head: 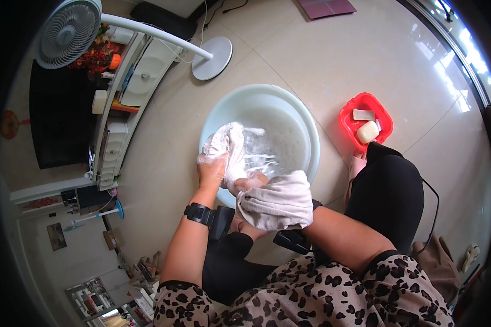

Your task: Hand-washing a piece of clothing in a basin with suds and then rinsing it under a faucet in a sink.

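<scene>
A twisted white cloth (234, 157) is held over the near left side of a pale blue plastic basin (314, 139) of cloudy, soapy water (284, 131). Suds cover my left hand (212, 165), which grips the upper left part of the cloth. Closer to my body, my right hand (251, 182) is closed on the cloth's other part, whose bunched end hangs over my right wrist and forearm and partly hides them. Water streams from the cloth into the basin. Both wrists bear black strapped devices.
A red plastic basin (344, 122) with a soap bar (368, 131) and other pale pieces stands right of the big one, by my foot. A white fan's round base (212, 59) is on the tiled floor beyond, upper left. Drawer cabinets (141, 77) line the left.
</scene>
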The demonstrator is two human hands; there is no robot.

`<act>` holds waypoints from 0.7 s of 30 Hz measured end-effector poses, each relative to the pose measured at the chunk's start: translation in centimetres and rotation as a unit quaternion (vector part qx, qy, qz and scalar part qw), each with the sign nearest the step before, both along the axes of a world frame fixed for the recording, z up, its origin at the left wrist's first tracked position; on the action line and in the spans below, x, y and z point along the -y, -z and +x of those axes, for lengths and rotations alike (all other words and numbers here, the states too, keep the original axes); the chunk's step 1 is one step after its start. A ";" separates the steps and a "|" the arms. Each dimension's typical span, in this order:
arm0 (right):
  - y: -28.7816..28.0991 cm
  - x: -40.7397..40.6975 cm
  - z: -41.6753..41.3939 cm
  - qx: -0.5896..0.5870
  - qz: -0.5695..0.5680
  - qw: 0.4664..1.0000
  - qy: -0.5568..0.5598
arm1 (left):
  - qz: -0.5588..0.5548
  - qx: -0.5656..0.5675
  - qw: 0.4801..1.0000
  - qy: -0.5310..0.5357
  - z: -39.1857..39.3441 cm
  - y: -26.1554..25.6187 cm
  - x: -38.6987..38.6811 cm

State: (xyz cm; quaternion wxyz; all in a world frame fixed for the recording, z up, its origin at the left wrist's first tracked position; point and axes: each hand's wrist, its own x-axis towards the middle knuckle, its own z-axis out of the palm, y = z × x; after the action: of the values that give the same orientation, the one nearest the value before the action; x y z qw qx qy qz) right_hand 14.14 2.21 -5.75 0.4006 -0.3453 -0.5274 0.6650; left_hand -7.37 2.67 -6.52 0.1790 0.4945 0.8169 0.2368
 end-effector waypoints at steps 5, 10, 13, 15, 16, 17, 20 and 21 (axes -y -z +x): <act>-3.3 -2.1 5.0 0.061 0.381 0.904 0.182 | 0.023 0.172 0.975 -0.136 1.0 -0.9 0.7; -0.6 -1.7 2.3 -0.041 0.215 0.957 0.190 | 0.019 0.303 0.924 -0.230 1.3 -2.1 1.1; -0.7 -1.1 1.0 -0.042 0.167 0.977 0.128 | -0.027 0.252 0.943 -0.215 1.5 -2.6 1.7; -0.7 -0.6 0.6 -0.041 0.144 0.984 0.097 | -0.062 0.204 0.956 -0.199 2.2 -2.5 1.9; -0.6 -0.6 0.8 -0.043 0.131 0.987 0.083 | -0.065 0.174 0.969 -0.165 2.9 -2.5 2.1; -0.8 -0.4 0.6 -0.046 0.121 0.989 0.066 | -0.087 0.191 0.961 -0.177 2.7 -2.3 2.4; -0.6 -0.3 0.8 -0.064 0.063 0.996 -0.001 | -0.133 0.223 0.947 -0.190 1.9 -1.4 2.8; -0.4 -0.4 0.7 -0.074 0.037 0.996 -0.027 | -0.134 0.220 0.950 -0.179 1.8 -1.3 2.8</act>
State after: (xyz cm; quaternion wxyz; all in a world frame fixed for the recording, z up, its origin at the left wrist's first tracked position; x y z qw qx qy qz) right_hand 14.80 2.66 -5.34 0.4329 -0.2662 -0.5294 0.6793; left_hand -5.58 -0.12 -5.18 0.3737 0.2475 0.8565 0.2559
